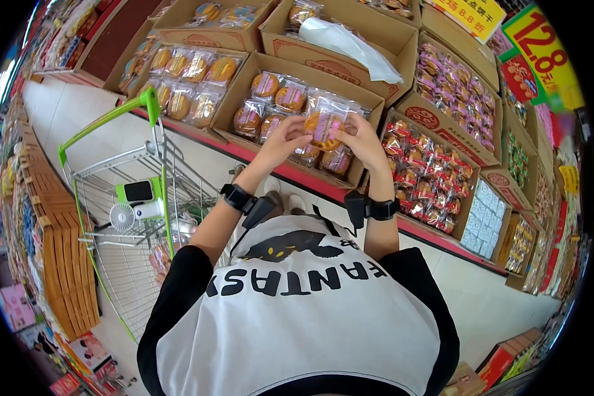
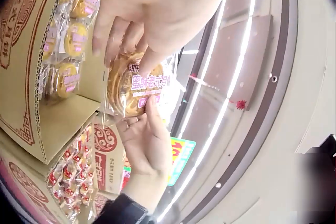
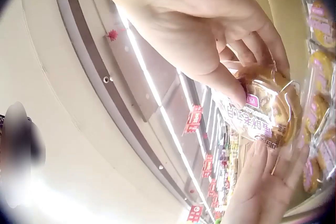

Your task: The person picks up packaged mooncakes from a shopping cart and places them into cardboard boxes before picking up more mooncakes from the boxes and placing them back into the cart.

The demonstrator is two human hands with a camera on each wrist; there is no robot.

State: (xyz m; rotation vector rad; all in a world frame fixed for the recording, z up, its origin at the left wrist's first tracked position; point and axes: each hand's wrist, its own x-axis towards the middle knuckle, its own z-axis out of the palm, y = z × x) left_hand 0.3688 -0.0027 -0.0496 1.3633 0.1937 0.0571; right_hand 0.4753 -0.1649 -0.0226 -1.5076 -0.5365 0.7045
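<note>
A round golden mooncake [image 1: 322, 132] in a clear wrapper with pink lettering is held up between both hands, over an open carton [image 1: 226, 119] of similar mooncakes. My left hand [image 1: 285, 141] pinches one side of the packet, thumb on the near face. On the opposite edge my right hand [image 1: 363, 142] grips it the same way. The left wrist view shows the printed face of the mooncake [image 2: 126, 87] turned toward the camera, with the right hand [image 2: 147, 145] below it. In the right wrist view, the right thumb presses on the wrapper of the mooncake [image 3: 270, 106].
More cartons surround this one, holding red-wrapped snacks [image 1: 422, 171] and purple-wrapped ones [image 1: 452, 92]. A roll of plastic bags [image 1: 350, 49] lies on the carton behind. To the left stands a shopping cart [image 1: 105, 129] carrying a small fan [image 1: 122, 216].
</note>
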